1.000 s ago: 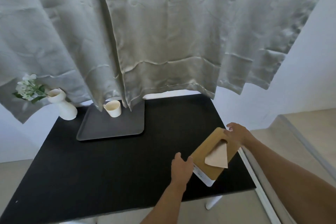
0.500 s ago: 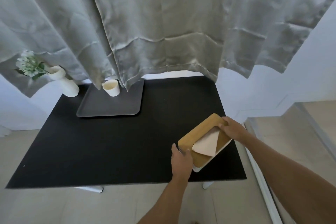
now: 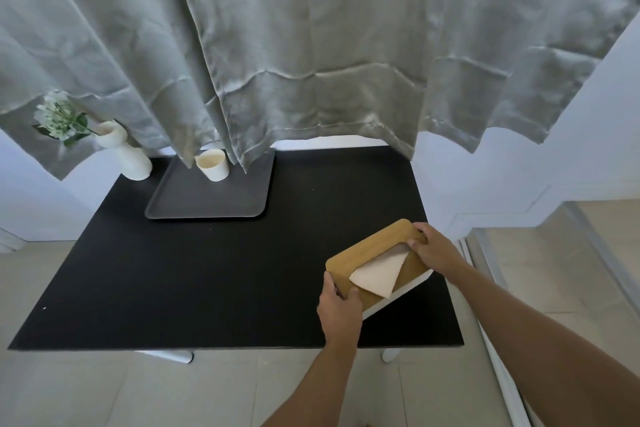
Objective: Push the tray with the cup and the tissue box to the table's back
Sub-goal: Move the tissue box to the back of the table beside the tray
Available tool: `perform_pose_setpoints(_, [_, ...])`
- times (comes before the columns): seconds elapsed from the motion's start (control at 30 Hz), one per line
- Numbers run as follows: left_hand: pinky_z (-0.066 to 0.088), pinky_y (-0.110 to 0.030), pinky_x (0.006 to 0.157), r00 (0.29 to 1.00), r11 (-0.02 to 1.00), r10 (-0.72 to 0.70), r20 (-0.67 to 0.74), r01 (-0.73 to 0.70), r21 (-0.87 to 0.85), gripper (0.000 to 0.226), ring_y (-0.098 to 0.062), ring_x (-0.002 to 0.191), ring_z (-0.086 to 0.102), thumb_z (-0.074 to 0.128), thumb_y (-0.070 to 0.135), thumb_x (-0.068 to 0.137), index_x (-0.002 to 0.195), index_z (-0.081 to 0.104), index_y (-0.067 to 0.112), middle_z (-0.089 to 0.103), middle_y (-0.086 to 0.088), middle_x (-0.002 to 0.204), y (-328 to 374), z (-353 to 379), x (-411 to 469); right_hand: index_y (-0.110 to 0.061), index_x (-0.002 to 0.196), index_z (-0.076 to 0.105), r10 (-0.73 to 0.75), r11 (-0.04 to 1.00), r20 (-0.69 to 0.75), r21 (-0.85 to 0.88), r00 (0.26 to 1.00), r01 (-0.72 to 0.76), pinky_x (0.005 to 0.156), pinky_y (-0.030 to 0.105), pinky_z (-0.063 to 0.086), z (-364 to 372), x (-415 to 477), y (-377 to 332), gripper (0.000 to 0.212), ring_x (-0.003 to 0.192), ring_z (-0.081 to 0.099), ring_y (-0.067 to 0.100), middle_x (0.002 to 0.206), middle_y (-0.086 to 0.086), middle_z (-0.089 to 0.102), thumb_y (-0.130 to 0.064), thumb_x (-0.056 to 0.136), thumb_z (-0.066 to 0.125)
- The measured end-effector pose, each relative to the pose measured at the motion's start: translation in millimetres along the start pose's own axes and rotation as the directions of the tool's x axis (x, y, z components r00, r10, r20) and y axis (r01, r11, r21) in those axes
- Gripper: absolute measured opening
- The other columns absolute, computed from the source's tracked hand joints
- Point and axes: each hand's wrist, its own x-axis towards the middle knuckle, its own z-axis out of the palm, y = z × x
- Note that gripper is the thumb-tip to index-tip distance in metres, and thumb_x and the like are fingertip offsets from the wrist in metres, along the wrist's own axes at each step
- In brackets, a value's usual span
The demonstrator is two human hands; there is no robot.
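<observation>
Left hand [image 3: 341,310]: closed over the near-left end of the tissue box [image 3: 372,255], thumb on the wooden lid.
Right hand [image 3: 437,250]: gripping the far-right end of the same box, fingers curled over its edge.
Hands together or apart: apart, one at each end, the box clamped between them.
Tissue box: at the table's [image 3: 173,281] near-right corner, long axis running diagonally from near-left to far-right, a tissue [image 3: 379,274] sticking out on top. Whether it is lifted or resting I cannot tell.
Tray [image 3: 207,199]: far-left, at the back edge, well apart from the box; curtain [image 3: 311,45] hem hangs over its back.
Cup [image 3: 212,166]: upright at the tray's back.
Vase [image 3: 126,152]: just left of the tray.
Key relation: the tray lies forward and left of both hands; the left hand is nearer, so the box probably travels diagonally leftward.
</observation>
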Motion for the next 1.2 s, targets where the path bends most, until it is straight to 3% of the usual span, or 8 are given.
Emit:
perform_pose_setpoints(0.3, [0.039,-0.037,0.108,0.998,0.991,0.054,-0.025,-0.057,-0.122,0.071,-0.020,0.136,0.042,0.054,0.001,0.090,0.150,0.025,0.022,0.040,0.001,0.152,20,-47,31,-0.024,0.144,0.035,-0.019,0.988,0.028,0.151,0.999,0.015,0.097,0.038,0.042,14,-2,-30,0.047,0.116,0.049,0.019,0.137,0.003,0.050,-0.023,0.098,0.047])
perform_pose_setpoints(0.43, [0.041,-0.034,0.105,0.995,0.986,0.104,-0.009,-0.104,-0.127,0.070,-0.019,0.135,0.044,0.054,-0.002,0.089,0.150,0.026,0.020,0.040,0.001,0.152,34,-80,54,-0.025,0.146,0.033,-0.022,0.984,0.045,0.179,0.999,0.014,0.102,0.039,0.039,21,5,-62,0.052,0.130,0.045,0.023,0.144,0.002,0.045,-0.020,0.098,0.050])
perform_pose_setpoints(0.57, [0.043,-0.037,0.107,0.990,0.977,0.140,0.013,-0.136,-0.164,0.069,-0.018,0.132,0.047,0.052,-0.004,0.088,0.150,0.029,0.018,0.045,0.001,0.149,46,-112,85,-0.024,0.148,0.032,-0.048,0.980,0.034,0.193,0.998,0.041,0.099,0.037,0.040,32,15,-97,0.054,0.129,0.045,0.022,0.144,0.002,0.045,-0.017,0.097,0.050])
perform_pose_setpoints(0.67, [0.046,-0.041,0.105,0.984,0.972,0.168,0.051,-0.157,-0.176,0.067,-0.017,0.127,0.052,0.052,-0.003,0.088,0.149,0.033,0.019,0.051,0.001,0.144,56,-133,113,-0.023,0.147,0.033,-0.063,0.979,0.013,0.195,0.998,0.059,0.096,0.036,0.041,40,26,-122,0.053,0.119,0.047,0.017,0.143,0.003,0.046,-0.015,0.097,0.049])
perform_pose_setpoints(0.8, [0.045,-0.045,0.106,0.973,0.968,0.206,0.100,-0.187,-0.169,0.065,-0.021,0.127,0.052,0.053,-0.002,0.088,0.147,0.037,0.019,0.054,0.001,0.140,74,-158,157,-0.023,0.150,0.029,-0.024,0.984,-0.008,0.175,1.000,0.026,0.104,0.043,0.040,51,47,-158,0.058,0.132,0.043,0.024,0.148,0.004,0.041,-0.015,0.097,0.051])
perform_pose_setpoints(1.07, [0.050,-0.043,0.101,0.940,0.957,0.286,0.185,-0.269,-0.111,0.063,-0.020,0.118,0.058,0.053,0.004,0.087,0.146,0.039,0.017,0.058,-0.002,0.135,114,-187,230,-0.024,0.149,0.029,0.002,0.981,-0.063,0.193,0.998,0.010,0.097,0.040,0.039,60,85,-206,0.061,0.120,0.044,0.020,0.146,0.006,0.040,-0.011,0.092,0.050])
perform_pose_setpoints(1.2, [0.051,-0.044,0.099,0.932,0.957,0.290,0.216,-0.278,-0.084,0.063,-0.021,0.117,0.059,0.055,0.011,0.087,0.146,0.038,0.020,0.058,0.002,0.133,131,-189,254,-0.022,0.149,0.028,0.034,0.981,-0.101,0.194,0.994,-0.014,0.102,0.044,0.041,62,96,-215,0.062,0.128,0.043,0.025,0.147,0.007,0.040,-0.013,0.093,0.051])
